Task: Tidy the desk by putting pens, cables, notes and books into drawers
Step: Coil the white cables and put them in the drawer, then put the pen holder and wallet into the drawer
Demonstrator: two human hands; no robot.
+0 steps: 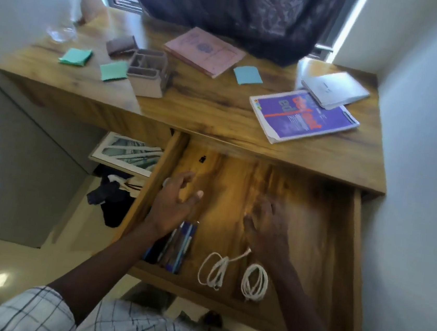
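Over the open drawer (351, 235) under the bench (212, 115), left hand (171, 209) and right hand (267, 225) both spread wide and empty, pens (179, 245) and two coiled cables (232, 273) inside near its front edge (books (304, 118), notes (248, 75) on the bench beyond the drawer).

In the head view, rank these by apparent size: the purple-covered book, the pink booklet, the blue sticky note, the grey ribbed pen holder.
1. Purple-covered book, largest.
2. Pink booklet; it lies farther back, so its true size may be closer.
3. Grey ribbed pen holder.
4. Blue sticky note, smallest.
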